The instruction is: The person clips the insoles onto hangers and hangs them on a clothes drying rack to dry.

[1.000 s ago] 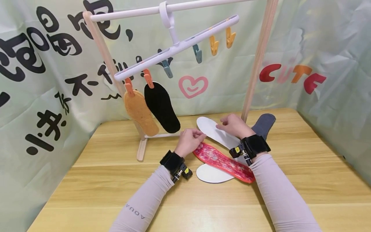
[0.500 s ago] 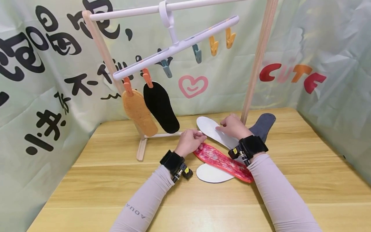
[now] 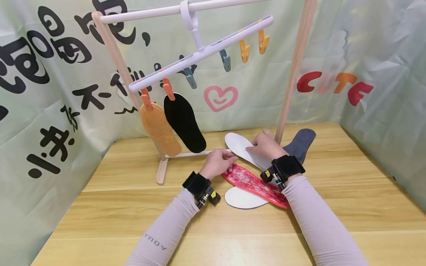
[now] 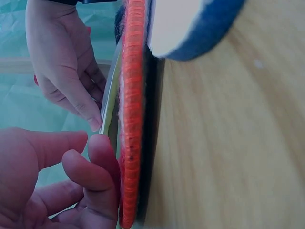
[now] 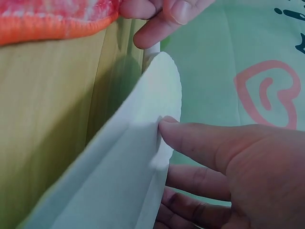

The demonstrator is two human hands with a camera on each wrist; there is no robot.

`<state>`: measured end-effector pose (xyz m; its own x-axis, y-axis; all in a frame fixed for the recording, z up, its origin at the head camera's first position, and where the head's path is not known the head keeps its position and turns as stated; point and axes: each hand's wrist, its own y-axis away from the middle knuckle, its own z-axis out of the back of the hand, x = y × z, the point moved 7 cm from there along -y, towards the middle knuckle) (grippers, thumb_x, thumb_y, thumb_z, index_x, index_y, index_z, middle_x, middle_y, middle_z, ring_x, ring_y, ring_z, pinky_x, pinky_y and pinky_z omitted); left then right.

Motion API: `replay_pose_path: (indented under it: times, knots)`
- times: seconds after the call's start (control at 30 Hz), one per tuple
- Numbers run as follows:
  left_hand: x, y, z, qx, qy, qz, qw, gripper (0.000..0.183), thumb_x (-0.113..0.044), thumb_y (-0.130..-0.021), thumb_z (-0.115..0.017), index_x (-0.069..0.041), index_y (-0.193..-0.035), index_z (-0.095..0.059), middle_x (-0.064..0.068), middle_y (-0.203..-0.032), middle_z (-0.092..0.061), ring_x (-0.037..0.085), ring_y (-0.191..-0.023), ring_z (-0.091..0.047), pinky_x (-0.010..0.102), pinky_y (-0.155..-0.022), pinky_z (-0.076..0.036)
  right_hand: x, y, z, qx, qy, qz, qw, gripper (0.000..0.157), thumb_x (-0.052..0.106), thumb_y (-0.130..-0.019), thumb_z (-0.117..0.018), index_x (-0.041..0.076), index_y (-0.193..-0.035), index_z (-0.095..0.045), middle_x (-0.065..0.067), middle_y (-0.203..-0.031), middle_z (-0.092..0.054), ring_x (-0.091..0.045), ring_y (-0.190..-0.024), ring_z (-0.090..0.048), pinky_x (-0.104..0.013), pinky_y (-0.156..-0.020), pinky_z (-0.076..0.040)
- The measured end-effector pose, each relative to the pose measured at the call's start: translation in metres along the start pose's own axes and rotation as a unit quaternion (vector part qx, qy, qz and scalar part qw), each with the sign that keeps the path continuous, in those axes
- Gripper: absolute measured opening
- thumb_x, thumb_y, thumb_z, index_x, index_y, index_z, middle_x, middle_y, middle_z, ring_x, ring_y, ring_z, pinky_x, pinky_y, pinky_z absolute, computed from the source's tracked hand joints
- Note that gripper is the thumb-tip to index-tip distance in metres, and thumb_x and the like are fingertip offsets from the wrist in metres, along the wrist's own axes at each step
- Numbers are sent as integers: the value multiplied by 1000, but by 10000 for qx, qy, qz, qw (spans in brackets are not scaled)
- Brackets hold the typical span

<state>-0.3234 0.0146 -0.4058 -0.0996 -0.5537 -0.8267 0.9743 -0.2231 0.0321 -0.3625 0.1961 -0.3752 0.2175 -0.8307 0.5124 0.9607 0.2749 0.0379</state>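
My right hand (image 3: pixel 267 146) pinches the edge of a white insole (image 3: pixel 239 145), thumb on its near face and fingers behind, plain in the right wrist view. That insole's edge is tilted up off the table in that view. My left hand (image 3: pixel 216 162) is at the far left tip of a red patterned insole (image 3: pixel 253 181) with an orange-red stitched rim. In the left wrist view its bent fingertips touch that insole's face, with the thumb apart from them. Beneath the red insole lies another white piece (image 3: pixel 244 198), its far end covered.
A dark blue-grey insole (image 3: pixel 302 142) lies behind my right wrist. Above stands a rack with a white clip hanger (image 3: pixel 203 55). An orange insole (image 3: pixel 159 127) and a black one (image 3: pixel 185 122) hang from its orange clips; blue (image 3: pixel 225 61) and yellow clips (image 3: pixel 244 51) hold nothing.
My right hand and forearm have shifted very slightly left. The left hand stays at the red insole's tip. The head view has moved a little.
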Motion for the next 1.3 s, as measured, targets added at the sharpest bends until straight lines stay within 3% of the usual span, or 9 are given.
replay_pose_path:
  times: [0.2, 0.33, 0.67, 0.93, 1.3]
  knots:
    - [-2, 1, 0, 52, -132, -117, 9998, 21, -26, -103, -75, -8, -111, -82, 3, -72, -74, 8, -60, -66, 18, -55, -47, 2, -2, -2, -17, 10, 173, 9998, 53, 24, -102, -74, 15, -59, -45, 5, -61, -25, -18, -67, -29, -29, -64, -21]
    - [-2, 2, 0, 69, -163, -136, 9998, 20, -26, -103, -75, -9, -111, -82, 6, -74, -75, 10, -62, -67, 20, -60, -47, 1, -3, -4, 57, -62, 187, 9998, 55, 24, -102, -74, 18, -60, -39, 5, -63, -23, -13, -58, -22, -27, -59, -19]
    - [-2, 2, 4, -38, -30, -182, 9998, 20, -25, -105, -73, -7, -110, -82, 5, -75, -75, 10, -64, -67, 19, -58, -47, 3, -2, -4, -12, -80, 187, 9998, 41, 24, -102, -74, 11, -66, -59, 4, -60, -29, -17, -63, -32, -29, -60, -22]
    - [-3, 0, 8, -251, -272, -338, 9987, 21, -26, -104, -74, -8, -112, -83, 6, -86, -79, 8, -64, -66, 20, -63, -50, 10, 1, 3, -338, 157, 238, 9990, 43, 27, -101, -75, 11, -63, -61, 2, -59, -36, -28, -89, -38, -36, -78, -23]
    - [-1, -1, 13, -442, 369, -207, 9981, 20, -19, -104, -73, -2, -114, -80, 15, -90, -81, 14, -66, -73, 23, -60, -61, 13, 0, 4, -353, 85, 137, 9992, 27, 30, -102, -74, 6, -93, -81, -3, -68, -60, -30, -89, -46, -34, -78, -30]
